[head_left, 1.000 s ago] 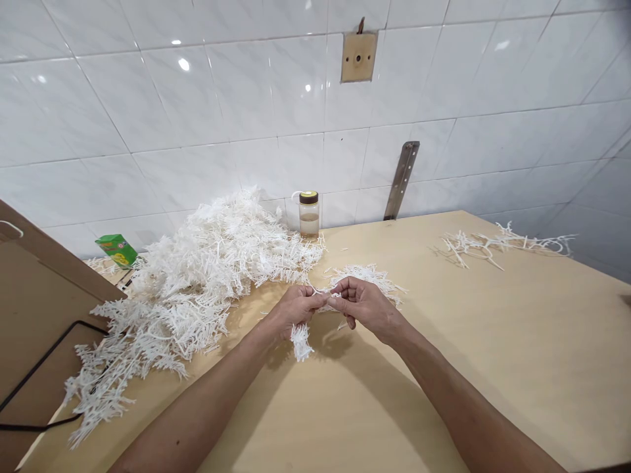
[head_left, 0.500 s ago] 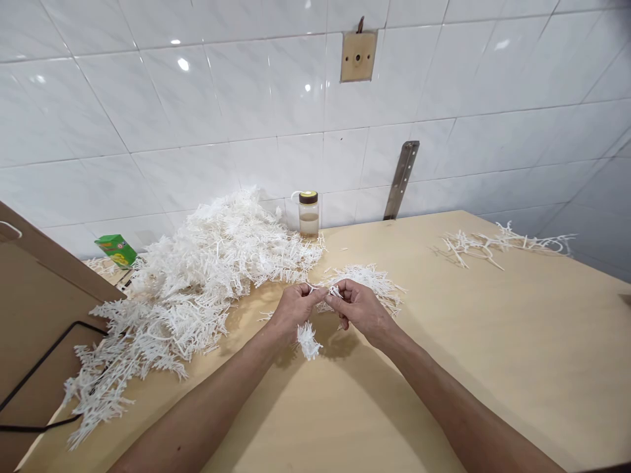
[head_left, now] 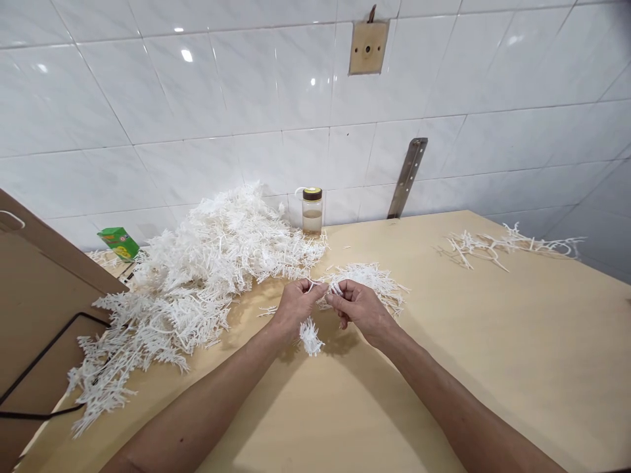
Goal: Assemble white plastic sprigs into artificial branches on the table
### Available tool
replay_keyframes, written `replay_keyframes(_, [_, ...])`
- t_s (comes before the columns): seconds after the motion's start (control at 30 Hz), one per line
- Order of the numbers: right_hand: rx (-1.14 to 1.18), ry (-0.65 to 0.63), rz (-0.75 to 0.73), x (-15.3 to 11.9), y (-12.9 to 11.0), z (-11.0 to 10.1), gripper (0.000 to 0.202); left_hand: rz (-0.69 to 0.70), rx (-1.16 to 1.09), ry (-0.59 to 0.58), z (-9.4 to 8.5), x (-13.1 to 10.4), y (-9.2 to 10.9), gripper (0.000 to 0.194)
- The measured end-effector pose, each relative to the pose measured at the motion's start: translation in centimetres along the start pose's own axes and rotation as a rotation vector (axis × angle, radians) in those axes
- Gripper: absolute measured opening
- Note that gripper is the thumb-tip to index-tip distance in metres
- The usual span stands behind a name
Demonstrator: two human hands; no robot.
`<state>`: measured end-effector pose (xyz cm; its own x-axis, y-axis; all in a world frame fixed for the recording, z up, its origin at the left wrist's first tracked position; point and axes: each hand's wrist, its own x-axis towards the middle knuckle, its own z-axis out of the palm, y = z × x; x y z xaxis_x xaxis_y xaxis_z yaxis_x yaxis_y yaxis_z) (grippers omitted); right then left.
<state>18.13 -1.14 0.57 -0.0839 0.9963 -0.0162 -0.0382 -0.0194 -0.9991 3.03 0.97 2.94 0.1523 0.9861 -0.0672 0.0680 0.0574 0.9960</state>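
Observation:
Between my hands is a white branched plastic sprig [head_left: 336,288]. My left hand [head_left: 299,303] is closed on its stem, thumb against the fingers, and a bushy white tuft [head_left: 311,337] hangs below that hand; whether it joins the same sprig is hidden. My right hand [head_left: 359,307] pinches the fine tips of the sprig between thumb and forefinger. Just behind the hands lies a small pile of loose white bits [head_left: 373,279]. A large heap of white branched sprigs [head_left: 221,249] spreads to the left.
Bare white stems [head_left: 486,248] lie at the right of the wooden table [head_left: 493,341]. A lidded bottle of liquid [head_left: 312,213] stands by the tiled wall. At the left are a green carton [head_left: 119,243], a brown board [head_left: 46,315] and a black metal frame [head_left: 46,358].
The view has shifted slightly. Both hands stay nearly in place on the sprig, with the white tips between them now spread a little more.

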Motion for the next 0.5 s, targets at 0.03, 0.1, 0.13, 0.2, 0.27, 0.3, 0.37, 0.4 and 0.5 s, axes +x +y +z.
replay_keyframes(0.03, [0.0,0.005,0.007,-0.02,-0.01,0.0,0.037,0.013,0.003,0.004,0.02,-0.05,0.03,0.041])
replay_keyframes(0.1, [0.003,0.01,0.014,-0.03,0.04,-0.06,0.036,0.006,-0.006,-0.026,0.0,-0.07,0.03,0.041])
replay_keyframes(0.13, [0.003,0.009,0.017,-0.03,0.1,-0.11,0.035,-0.015,-0.012,-0.06,-0.06,-0.03,0.0,0.042])
replay_keyframes(0.2, [-0.003,-0.002,0.025,-0.03,0.24,-0.24,0.034,-0.062,-0.028,-0.14,-0.22,0.11,-0.11,0.044])
replay_keyframes(0.27, [-0.015,-0.033,0.037,-0.02,0.39,-0.35,0.033,-0.076,-0.045,-0.197,-0.4,0.26,-0.2,0.047])
replay_keyframes(0.3, [-0.02,-0.052,0.042,-0.02,0.45,-0.39,0.033,-0.071,-0.051,-0.209,-0.46,0.3,-0.2,0.048])
replay_keyframes(0.37, [-0.022,-0.078,0.045,-0.01,0.54,-0.43,0.033,-0.065,-0.052,-0.204,-0.53,0.28,-0.1,0.049])
replay_keyframes(0.4, [-0.019,-0.08,0.045,-0.01,0.57,-0.44,0.033,-0.067,-0.05,-0.192,-0.53,0.24,0.01,0.05])
replay_keyframes(0.5, [-0.004,-0.068,0.047,-0.02,0.59,-0.43,0.036,-0.062,-0.036,-0.133,-0.46,0.08,0.36,0.049])
